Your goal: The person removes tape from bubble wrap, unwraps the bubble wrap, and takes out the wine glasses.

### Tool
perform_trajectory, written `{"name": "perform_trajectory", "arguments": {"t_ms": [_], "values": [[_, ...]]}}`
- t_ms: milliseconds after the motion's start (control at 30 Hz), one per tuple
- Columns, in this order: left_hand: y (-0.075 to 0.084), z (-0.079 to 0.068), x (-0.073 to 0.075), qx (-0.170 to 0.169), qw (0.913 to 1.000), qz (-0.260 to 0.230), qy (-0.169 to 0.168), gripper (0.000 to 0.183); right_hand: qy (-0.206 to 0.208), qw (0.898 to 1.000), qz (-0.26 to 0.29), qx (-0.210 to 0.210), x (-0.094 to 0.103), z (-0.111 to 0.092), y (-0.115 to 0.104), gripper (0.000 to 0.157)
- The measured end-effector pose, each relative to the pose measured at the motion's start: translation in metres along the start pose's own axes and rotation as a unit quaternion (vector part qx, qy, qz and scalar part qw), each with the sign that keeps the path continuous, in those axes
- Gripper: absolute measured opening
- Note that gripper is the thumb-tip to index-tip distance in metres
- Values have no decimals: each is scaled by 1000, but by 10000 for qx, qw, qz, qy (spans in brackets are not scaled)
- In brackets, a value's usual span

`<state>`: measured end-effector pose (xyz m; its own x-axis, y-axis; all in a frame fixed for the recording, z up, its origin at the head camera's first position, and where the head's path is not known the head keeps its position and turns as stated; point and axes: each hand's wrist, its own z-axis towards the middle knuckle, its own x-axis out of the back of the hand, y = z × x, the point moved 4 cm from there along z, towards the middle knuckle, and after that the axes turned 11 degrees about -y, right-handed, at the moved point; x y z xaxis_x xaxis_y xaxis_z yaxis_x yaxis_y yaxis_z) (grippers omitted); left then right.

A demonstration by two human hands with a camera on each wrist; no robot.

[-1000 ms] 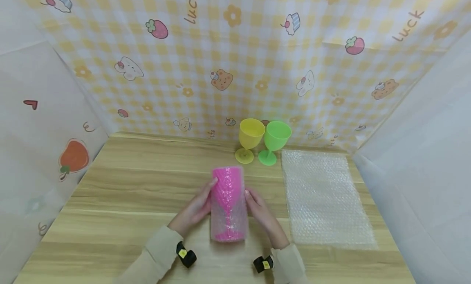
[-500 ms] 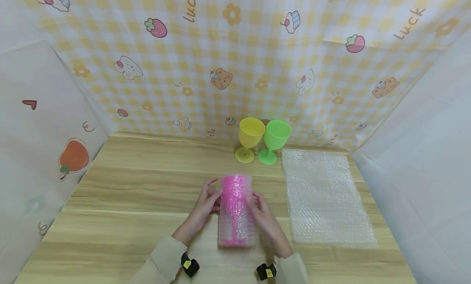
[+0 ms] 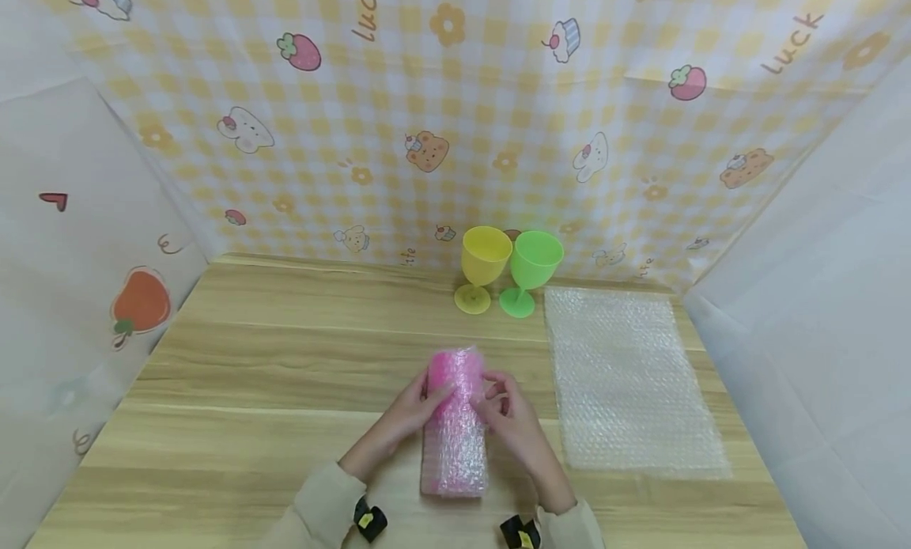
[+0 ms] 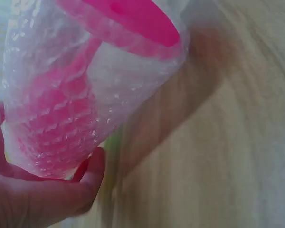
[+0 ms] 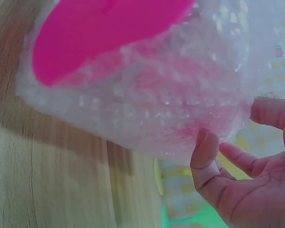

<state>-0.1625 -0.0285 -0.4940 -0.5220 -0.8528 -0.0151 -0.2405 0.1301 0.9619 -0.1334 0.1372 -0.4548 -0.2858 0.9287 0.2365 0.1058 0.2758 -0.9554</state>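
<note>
Head view: I receive soft, even, rather bright light.
Clear bubble wrap [image 3: 459, 454] around the pink goblet with stem [image 4: 147, 19]: white glints in all three views.
Light-brown wood-grain table [image 4: 247, 156]: I see a soft dark shadow on it in both wrist views; the grain is blurred.
Wrist pictures: dimmer to me, with soft detail.

Left hand [image 3: 411, 407]: gripping, its thumb stretched inward toward the other hand.
Right hand [image 3: 511, 416]: gripping too, fingers bent, thumb and forefinger drawn close.
Hands' spacing: near each other, apart, about level.
Wrists: left wrist [image 3: 361, 457] and right wrist [image 3: 557, 494] bare just past the cuffs.
Forearms: converging from the head view's lower edge, the left slanting more, in beige sleeves [image 3: 326, 492].
</note>
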Motion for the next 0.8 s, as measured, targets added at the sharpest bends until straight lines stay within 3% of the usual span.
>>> {"name": "perform_trajectory", "arguments": {"t_ms": [167, 300, 400, 500, 567, 800], "values": [[-3, -5, 2, -155, 9997, 148, -77, 63, -3, 9984, -470, 326, -3, 1, 0, 48], [3, -12, 10, -348, 9959, 719, 416, 67, -30, 9929, -1089, 487, -11, 3, -2, 51], [15, -18, 14, -721, 9849, 1434, 654, 58, -61, 9859, -1578, 552, -18, 6, -7, 54], [22, -22, 15, -1023, 9758, 1889, 407, 51, -200, 9809, -1855, 552, -24, 7, -10, 58], [23, -24, 16, -1044, 9730, 2050, 186, 56, -345, 9810, -1827, 554, -26, 7, -11, 58], [21, -28, 18, -1066, 9741, 1981, -233, 71, -568, 9838, -1512, 775, -20, 2, -11, 48]]}}
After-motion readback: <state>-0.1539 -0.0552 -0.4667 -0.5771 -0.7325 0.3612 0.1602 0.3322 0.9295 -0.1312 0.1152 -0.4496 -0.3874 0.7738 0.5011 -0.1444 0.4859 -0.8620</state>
